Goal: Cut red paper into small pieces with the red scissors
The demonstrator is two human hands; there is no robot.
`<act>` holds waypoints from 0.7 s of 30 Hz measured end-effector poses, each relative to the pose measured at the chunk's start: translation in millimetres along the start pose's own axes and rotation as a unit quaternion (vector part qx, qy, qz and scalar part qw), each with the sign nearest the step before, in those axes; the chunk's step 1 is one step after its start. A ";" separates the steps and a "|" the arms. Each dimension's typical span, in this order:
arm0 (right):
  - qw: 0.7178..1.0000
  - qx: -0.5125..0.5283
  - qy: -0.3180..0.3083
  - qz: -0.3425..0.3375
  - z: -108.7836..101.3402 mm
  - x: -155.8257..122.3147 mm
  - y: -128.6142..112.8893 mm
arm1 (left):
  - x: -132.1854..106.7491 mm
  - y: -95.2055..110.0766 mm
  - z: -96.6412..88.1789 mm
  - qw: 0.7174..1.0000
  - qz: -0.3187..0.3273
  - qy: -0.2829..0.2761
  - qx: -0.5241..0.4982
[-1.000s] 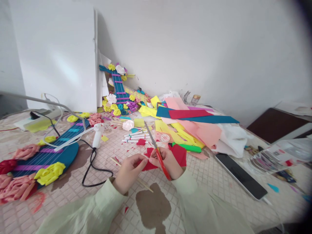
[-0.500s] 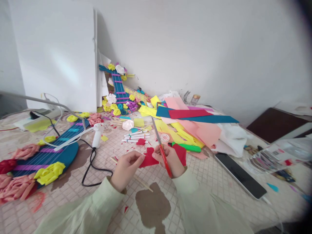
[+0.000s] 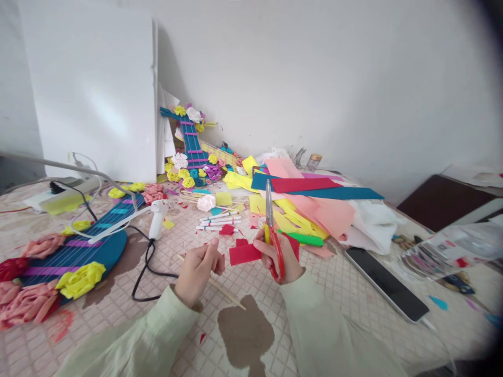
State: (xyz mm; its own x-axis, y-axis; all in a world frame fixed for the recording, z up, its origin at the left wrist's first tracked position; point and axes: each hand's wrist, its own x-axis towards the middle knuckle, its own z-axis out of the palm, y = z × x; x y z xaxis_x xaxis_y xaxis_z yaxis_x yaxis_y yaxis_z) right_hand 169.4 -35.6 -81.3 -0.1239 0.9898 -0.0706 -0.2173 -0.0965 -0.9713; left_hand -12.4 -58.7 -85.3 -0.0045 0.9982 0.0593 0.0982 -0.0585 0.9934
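Note:
Red-handled scissors (image 3: 277,256) are in my right hand (image 3: 288,259), blades pointing away from me and up. Thumb and fingers of the same hand also pinch a red crepe paper strip (image 3: 245,253), which sticks out to the left. More red paper shows behind that hand. To the left, apart from the strip, my left hand (image 3: 199,269) is closed with its thumb on top and fingers curled. A speck of red shows by its fingertips, but what it holds, if anything, is hidden. Below lies a thin wooden stick (image 3: 228,293).
A hot glue gun (image 3: 157,220) and a blue paper guitar (image 3: 106,235) with paper flowers are at left. Markers (image 3: 218,221), a green marker (image 3: 306,239) and colored paper strips (image 3: 314,191) lie beyond my hands. A phone (image 3: 387,283) and plastic bottle (image 3: 448,251) are at right.
My left hand has let go of the strip's end and drawn back left, its fingers curling. The scissors have turned more upright in my right hand, and the strip now extends straighter.

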 end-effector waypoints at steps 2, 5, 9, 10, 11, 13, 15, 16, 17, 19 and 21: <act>1.000 0.002 -0.007 0.000 0.4 -0.3 -0.6 | -2.7 0.1 3.3 0.999 -0.016 -0.030 -0.038; 1.000 0.001 -0.013 0.004 2.2 -0.2 -0.2 | -6.1 0.4 7.4 0.995 -0.003 -0.089 -0.041; 1.000 -0.005 -0.026 0.004 3.7 -0.7 0.9 | -6.7 -0.1 10.4 0.993 0.033 -0.113 0.031; 1.000 -0.005 -0.025 0.004 3.7 -0.8 1.2 | -6.1 -0.8 10.7 0.992 0.037 -0.110 0.039; 1.000 -0.004 -0.023 0.003 3.6 -1.0 1.6 | -5.3 -1.7 10.9 0.992 0.040 -0.107 0.046; 1.000 -0.002 -0.023 0.005 3.5 -1.1 2.0 | -3.4 -3.9 10.6 0.993 0.040 -0.098 0.052; 1.000 0.002 -0.021 0.010 3.9 -1.4 1.4 | -0.9 -5.9 9.4 0.994 0.043 -0.086 0.055; 1.000 0.003 -0.018 0.014 4.3 -1.6 0.7 | 0.6 -6.2 8.5 0.994 0.048 -0.075 0.056; 1.000 0.002 -0.016 0.016 5.0 -2.1 -0.3 | 2.4 -5.7 7.3 0.995 0.054 -0.062 0.057; 0.999 -0.005 -0.029 0.019 6.5 -3.5 -2.7 | 7.1 -1.3 4.6 0.995 0.070 -0.035 0.058; 0.998 -0.010 -0.062 0.018 8.1 -5.8 -4.6 | 13.4 7.8 1.6 0.994 0.087 -0.011 0.059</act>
State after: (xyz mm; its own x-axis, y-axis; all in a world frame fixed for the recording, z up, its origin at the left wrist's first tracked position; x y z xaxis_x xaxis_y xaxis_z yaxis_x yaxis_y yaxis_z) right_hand 163.3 -41.8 -74.5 -0.2506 0.9649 -0.0790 -0.1905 -0.1292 -0.9731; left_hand -10.0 -45.8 -76.9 0.0438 0.9730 0.2267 0.2121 -0.2308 0.9496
